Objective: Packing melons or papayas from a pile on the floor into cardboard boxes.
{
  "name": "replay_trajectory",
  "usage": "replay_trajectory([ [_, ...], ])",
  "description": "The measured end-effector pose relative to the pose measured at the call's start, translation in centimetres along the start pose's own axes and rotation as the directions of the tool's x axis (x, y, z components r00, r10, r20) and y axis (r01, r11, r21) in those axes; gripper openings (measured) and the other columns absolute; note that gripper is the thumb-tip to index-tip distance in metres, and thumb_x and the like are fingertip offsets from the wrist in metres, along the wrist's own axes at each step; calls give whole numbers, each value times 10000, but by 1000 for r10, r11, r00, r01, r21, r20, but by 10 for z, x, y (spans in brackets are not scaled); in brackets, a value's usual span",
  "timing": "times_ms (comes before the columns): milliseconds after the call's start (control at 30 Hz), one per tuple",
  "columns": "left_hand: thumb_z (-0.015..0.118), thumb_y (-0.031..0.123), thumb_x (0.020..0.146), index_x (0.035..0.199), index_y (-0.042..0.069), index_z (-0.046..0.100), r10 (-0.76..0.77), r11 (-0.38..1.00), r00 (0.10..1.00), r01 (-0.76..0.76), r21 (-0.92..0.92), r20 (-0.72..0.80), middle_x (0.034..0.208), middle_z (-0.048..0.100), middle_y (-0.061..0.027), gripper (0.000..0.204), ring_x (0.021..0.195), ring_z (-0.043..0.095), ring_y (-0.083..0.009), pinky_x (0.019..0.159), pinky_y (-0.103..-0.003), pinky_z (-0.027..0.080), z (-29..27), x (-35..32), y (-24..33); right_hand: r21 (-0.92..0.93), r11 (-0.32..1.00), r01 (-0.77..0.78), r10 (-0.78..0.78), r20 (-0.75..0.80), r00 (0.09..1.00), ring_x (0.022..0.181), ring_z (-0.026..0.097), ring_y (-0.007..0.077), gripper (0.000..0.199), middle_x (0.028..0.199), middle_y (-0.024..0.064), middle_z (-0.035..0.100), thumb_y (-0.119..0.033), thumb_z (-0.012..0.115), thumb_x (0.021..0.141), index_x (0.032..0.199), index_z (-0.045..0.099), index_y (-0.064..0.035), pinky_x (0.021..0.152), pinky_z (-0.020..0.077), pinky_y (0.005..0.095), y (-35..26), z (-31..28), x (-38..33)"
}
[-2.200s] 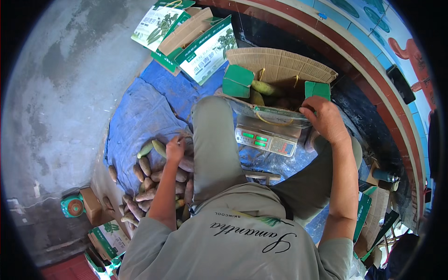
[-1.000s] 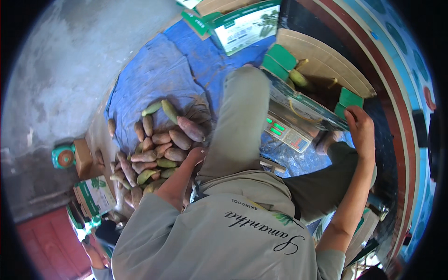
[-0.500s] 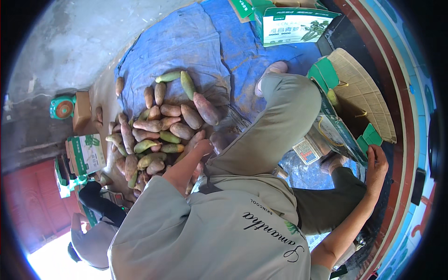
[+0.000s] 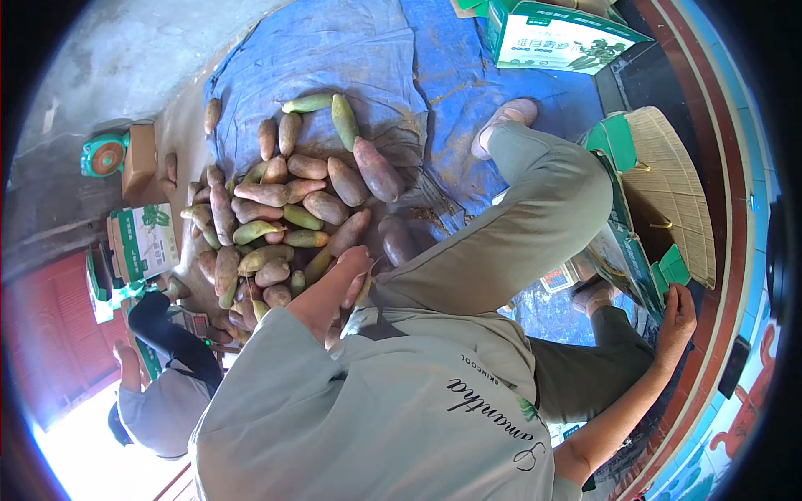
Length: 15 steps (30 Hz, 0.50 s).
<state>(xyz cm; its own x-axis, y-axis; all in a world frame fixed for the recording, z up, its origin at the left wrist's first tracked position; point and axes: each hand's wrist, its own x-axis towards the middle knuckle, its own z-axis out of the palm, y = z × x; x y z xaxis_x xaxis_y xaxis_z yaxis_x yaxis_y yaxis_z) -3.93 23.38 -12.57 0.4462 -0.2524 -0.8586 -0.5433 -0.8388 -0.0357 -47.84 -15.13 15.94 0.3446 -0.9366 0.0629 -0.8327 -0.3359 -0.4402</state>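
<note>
Key relation from my end: the radish pile (image 4: 266, 194) lies ahead and left of the left hand (image 4: 354, 264), with the left hand at its near right edge and by far the closer of the two hands. Nearest piece is a pinkish radish (image 4: 349, 233) just ahead of the fingers — long axis slanting from near-left to far-right, near end toward the hand. A dark purple radish (image 4: 397, 240) lies right of it, just beside the hand, tipped the other way: far end left, near end right, by the raised left leg (image 4: 510, 234). That leg sits between the left hand and the carton (image 4: 671, 200), which is well off to the right, with its tall brown flap up.

Left hand: I get its back and wrist side only — can't tell how wide the fingers are, whether it holds anything, or whether it touches the pinkish radish.

Right hand (image 4: 678, 314): at the carton's near right corner, beside a small green flap (image 4: 671, 266). Thumb and fingers look narrow, fingertips up at the edge. Can't tell if they grip the board or just rest there. I see no radish in that hand.

Pile spreads over the near part of the blue tarp (image 4: 313, 50) and off its left edge. Part of a scale (image 4: 558, 277) shows beneath the carton's near side.
</note>
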Motion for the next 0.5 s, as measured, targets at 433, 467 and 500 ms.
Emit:
replay_trajectory([
  [433, 475, 268, 845, 1088, 52, 606, -233, 964, 965, 212, -162, -122, 1129, 595, -170, 351, 1072, 565, -309, 913, -401, 454, -34, -29, -45, 1, 999, -35, 35, -8, 999, 769, 596, 136, 183, 863, 75, 632, -146, 541, 916, 997, 628, -7, 685, 480, 267, 20, 3, 3],
  [467, 468, 257, 842, 1091, 57, 604, -255, 960, 957, 233, -154, -139, 1132, 593, -172, 348, 1074, 563, -310, 917, -403, 450, -43, -33, -42, 9, 999, -50, 50, -8, 999, 769, 596, 136, 183, 863, 75, 632, -146, 541, 916, 997, 628, -7, 685, 480, 267, 29, 2, 0],
  [500, 460, 247, 840, 1095, 61, 601, -284, 951, 947, 258, -168, -149, 1134, 592, -173, 345, 1076, 561, -312, 921, -405, 447, -43, -35, -46, 8, 999, -50, 50, -14, 999, 769, 596, 136, 187, 863, 73, 631, -153, 539, 917, 997, 627, -9, 685, 481, 268, 29, 5, 2],
])
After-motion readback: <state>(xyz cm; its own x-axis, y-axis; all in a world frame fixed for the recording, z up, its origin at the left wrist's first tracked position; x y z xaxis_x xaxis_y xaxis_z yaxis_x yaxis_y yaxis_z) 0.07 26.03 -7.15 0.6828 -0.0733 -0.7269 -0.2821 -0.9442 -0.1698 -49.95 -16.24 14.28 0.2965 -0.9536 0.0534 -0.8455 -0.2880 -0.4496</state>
